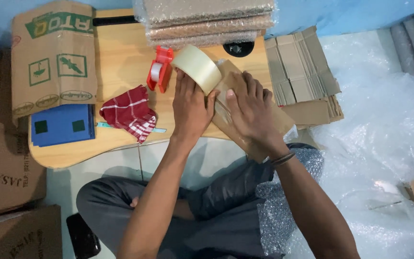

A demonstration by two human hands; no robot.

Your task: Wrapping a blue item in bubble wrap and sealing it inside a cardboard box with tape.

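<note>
A brown cardboard parcel (283, 122) lies tilted on the right part of a low wooden table (120, 62). My right hand (250, 108) lies flat on top of it, fingers spread, pressing it down. My left hand (190, 103) grips a large roll of clear packing tape (196, 67) at the parcel's upper left end, with the roll against the parcel. A red tape dispenser (161, 69) stands just left of the roll.
A red and white checked cloth (130, 112) and a blue flat folder (62, 124) lie on the table's left. Flattened cartons (53, 52) lie at the left, wrapped packages (207, 19) at the back, folded cardboard (300, 67) and bubble wrap (379, 129) at the right.
</note>
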